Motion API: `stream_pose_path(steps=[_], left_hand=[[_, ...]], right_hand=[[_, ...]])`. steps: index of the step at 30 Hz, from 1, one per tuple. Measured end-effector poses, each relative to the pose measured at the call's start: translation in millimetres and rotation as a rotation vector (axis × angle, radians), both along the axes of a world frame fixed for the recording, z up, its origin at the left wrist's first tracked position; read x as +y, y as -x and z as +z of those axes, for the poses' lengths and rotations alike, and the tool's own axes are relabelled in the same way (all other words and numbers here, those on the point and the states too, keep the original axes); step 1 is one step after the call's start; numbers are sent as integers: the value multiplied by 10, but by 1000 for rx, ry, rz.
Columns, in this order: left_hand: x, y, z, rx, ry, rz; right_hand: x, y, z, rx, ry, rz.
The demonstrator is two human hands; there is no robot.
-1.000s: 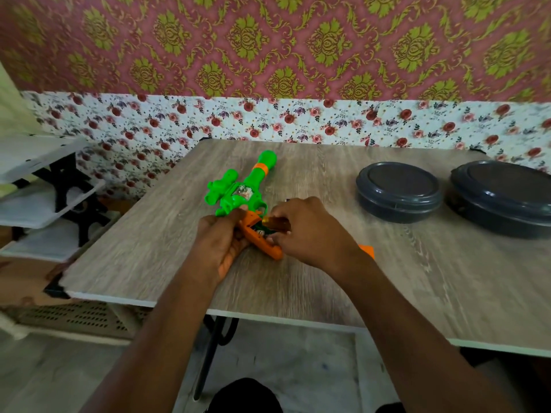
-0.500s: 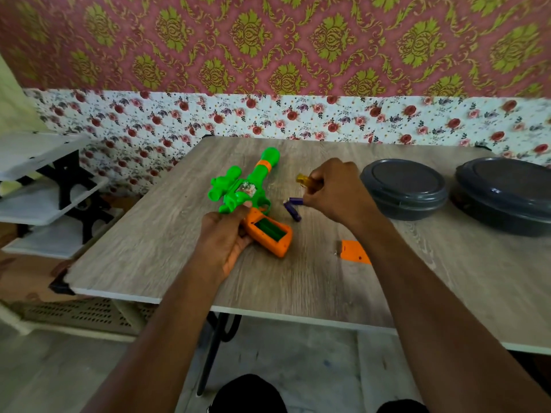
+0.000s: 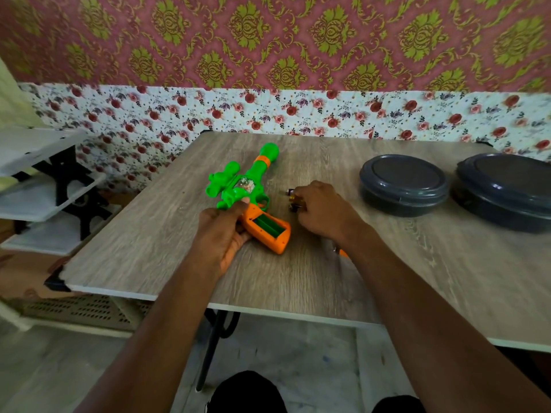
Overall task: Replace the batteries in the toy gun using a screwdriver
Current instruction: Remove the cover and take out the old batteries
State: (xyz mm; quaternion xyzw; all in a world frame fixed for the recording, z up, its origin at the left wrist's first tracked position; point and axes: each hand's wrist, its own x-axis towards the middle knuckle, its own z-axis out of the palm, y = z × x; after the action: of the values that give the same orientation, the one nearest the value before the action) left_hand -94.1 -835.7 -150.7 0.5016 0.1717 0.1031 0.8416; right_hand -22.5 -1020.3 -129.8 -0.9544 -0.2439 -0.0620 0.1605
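Observation:
The toy gun (image 3: 245, 190) lies on the wooden table (image 3: 167, 234), its green barrel pointing away from me. Its orange grip faces me with the battery compartment (image 3: 269, 226) open, and no battery shows inside. My left hand (image 3: 220, 234) grips the gun where the green body meets the orange grip. My right hand (image 3: 323, 210) rests on the table to the right of the gun, fingers curled on a small gold battery (image 3: 295, 200). Dark batteries (image 3: 290, 191) lie at its fingertips. The orange compartment cover (image 3: 343, 253) peeks out from behind my right wrist. No screwdriver is clearly visible.
Two dark grey round lidded containers (image 3: 404, 186) (image 3: 507, 192) stand at the right of the table. A white shelf rack (image 3: 44, 186) stands left of the table. The table's front edge (image 3: 268, 311) is close to me.
My right hand left the open compartment with a battery, swung right and up, and has now come down onto the table beside the other batteries. My left hand kept hold of the gun.

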Motion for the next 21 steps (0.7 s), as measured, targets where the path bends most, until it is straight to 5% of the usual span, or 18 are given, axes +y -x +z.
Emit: stream_pose_path(steps=[9,21], left_hand=[[-34,9,16,-6,-40,27],[-51,153,31,-308,-876,402]], right_hand=[[-25,-42,-7,9,-57,-29],[-67,-38,1,-67,-56,-12]])
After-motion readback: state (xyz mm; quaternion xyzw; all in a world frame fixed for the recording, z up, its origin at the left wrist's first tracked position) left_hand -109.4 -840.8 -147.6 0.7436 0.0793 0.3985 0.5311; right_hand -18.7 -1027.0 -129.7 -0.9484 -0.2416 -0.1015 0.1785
